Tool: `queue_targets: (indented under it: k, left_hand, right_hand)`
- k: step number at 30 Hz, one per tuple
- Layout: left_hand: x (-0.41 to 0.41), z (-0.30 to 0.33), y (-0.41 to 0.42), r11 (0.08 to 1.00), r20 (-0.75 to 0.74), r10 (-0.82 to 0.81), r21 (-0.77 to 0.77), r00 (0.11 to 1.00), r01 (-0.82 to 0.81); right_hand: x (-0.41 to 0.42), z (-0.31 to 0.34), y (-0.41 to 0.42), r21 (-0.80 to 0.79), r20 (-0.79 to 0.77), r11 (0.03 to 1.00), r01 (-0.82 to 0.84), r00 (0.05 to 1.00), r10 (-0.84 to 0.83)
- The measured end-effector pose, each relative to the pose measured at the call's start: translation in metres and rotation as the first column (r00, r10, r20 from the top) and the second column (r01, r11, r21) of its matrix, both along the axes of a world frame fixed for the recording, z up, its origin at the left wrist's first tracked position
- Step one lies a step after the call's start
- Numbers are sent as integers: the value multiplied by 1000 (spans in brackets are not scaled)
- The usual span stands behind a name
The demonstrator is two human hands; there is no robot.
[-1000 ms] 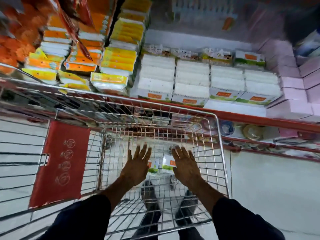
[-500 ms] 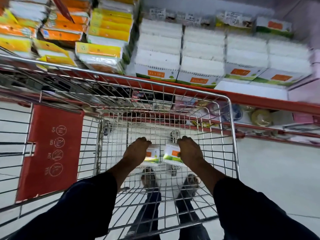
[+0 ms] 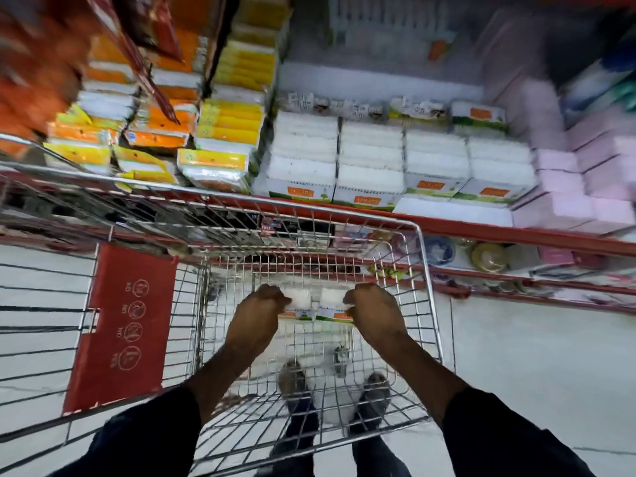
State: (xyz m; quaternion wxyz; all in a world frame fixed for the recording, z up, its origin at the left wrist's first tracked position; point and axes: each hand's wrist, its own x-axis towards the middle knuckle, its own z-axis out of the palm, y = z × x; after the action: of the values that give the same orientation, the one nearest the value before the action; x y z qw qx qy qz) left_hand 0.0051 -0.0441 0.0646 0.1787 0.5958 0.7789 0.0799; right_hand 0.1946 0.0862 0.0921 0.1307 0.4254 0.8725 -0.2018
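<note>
Both my hands are down inside a wire shopping cart (image 3: 428, 290). My left hand (image 3: 256, 315) grips a white pack with a green and orange label (image 3: 298, 301). My right hand (image 3: 373, 313) grips a second, matching white pack (image 3: 331, 302) right beside the first. The two packs sit side by side between my fists, above the cart's wire floor. My fingers cover the outer ends of both packs.
A red shelf edge (image 3: 516, 234) runs just beyond the cart. On it stand rows of the same white packs (image 3: 370, 160), yellow and orange packs (image 3: 227, 132) to the left, pink boxes (image 3: 592, 187) to the right. A red flap (image 3: 120, 325) hangs on the cart's left.
My hands were flat and open over the two packs a second ago. They curled round the packs and have lifted them a little, tilting their white tops into view.
</note>
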Motion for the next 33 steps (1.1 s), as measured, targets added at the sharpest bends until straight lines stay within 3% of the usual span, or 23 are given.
queue_targets:
  k: [11, 16, 23, 33]
  left_hand:
    - [12, 160, 52, 947, -76, 7, 320, 997, 18]
    - [34, 202, 97, 912, -101, -34, 403, 994, 72]
    - [86, 228, 160, 886, -104, -76, 449, 992, 115]
    - [139, 218, 212, 919, -114, -64, 380, 991, 103]
  right_hand:
    - [24, 151, 58, 259, -238, 952, 164, 966, -102]
    - [54, 194, 98, 337, -333, 911, 238, 935, -121]
    - [111, 209, 153, 355, -387, 882, 312, 907, -165]
    - [147, 183, 198, 310, -352, 906, 290, 920, -174]
